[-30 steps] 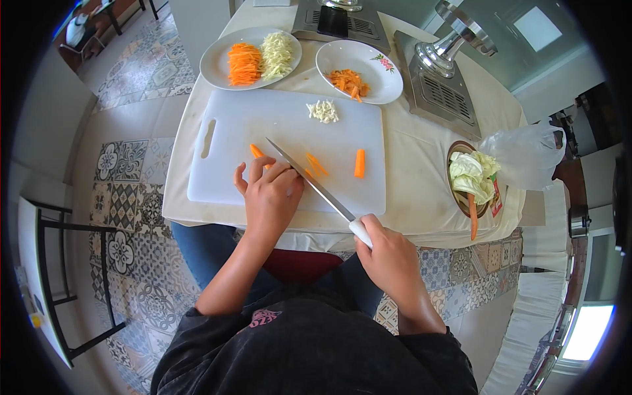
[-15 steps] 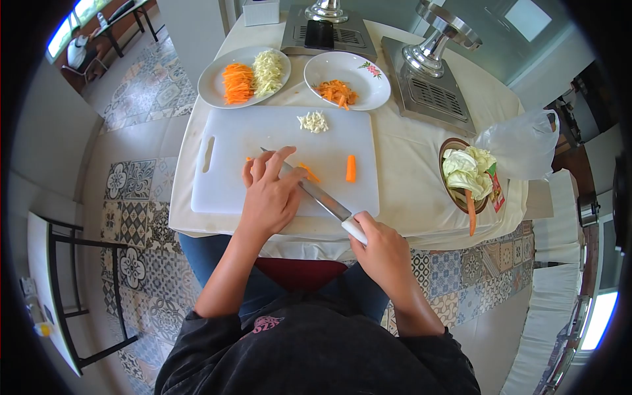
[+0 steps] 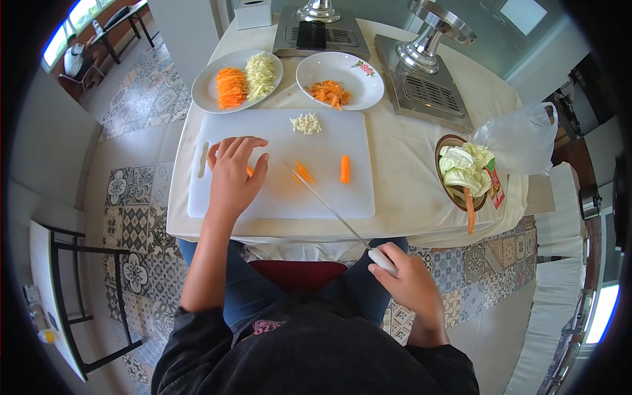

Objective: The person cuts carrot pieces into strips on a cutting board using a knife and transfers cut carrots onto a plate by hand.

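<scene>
My right hand point(image 3: 407, 276) grips the white handle of a knife point(image 3: 332, 212), its blade slanting up-left over the white cutting board point(image 3: 276, 201). Thin carrot slices point(image 3: 303, 172) lie near the blade's tip. Over the board's left part, my left hand point(image 3: 236, 172) has its fingers apart; a carrot piece point(image 3: 249, 171) shows partly beneath it, and whether it is touched I cannot tell. A carrot chunk point(image 3: 345, 169) rests on the right side of the board, and chopped white bits point(image 3: 306, 123) form a small pile near its top edge.
Behind the board are a plate point(image 3: 206, 99) of shredded carrot and pale green shreds, and a plate point(image 3: 362, 81) with carrot peelings. Two metal stands point(image 3: 428, 85) are farther back. At right sit a cabbage bowl point(image 3: 442, 153) and plastic bag point(image 3: 520, 139). A person point(image 3: 76, 59) sits far left.
My left hand has moved left, off the blade, and its fingers have spread. The knife has shifted right and toward me, with its blade clear of the left hand. The view has shifted slightly.
</scene>
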The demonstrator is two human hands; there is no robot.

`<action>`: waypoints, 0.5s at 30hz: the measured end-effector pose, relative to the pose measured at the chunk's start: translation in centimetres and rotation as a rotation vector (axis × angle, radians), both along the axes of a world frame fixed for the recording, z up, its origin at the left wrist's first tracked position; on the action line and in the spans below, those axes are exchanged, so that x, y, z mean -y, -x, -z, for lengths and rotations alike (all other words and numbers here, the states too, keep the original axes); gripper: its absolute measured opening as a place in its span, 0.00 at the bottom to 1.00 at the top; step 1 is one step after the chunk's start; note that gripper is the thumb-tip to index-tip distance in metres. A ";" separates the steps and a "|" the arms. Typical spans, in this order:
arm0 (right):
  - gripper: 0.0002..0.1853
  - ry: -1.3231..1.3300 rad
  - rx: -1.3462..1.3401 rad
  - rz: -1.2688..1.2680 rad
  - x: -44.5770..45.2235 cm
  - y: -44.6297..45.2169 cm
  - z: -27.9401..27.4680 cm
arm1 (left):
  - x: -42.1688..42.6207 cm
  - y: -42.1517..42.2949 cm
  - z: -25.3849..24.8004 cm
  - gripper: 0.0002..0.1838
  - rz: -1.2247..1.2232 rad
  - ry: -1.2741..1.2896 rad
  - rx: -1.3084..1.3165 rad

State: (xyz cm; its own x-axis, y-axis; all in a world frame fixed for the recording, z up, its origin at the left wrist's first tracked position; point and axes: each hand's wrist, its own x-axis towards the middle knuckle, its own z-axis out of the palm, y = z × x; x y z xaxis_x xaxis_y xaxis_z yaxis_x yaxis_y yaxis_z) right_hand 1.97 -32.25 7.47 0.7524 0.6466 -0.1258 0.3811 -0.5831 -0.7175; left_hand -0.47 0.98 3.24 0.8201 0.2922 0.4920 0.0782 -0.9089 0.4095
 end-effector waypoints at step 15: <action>0.11 -0.023 -0.569 0.300 3.3 -0.3 -0.1 | 1.1 -2.5 2.2 0.10 0.495 -0.084 -0.187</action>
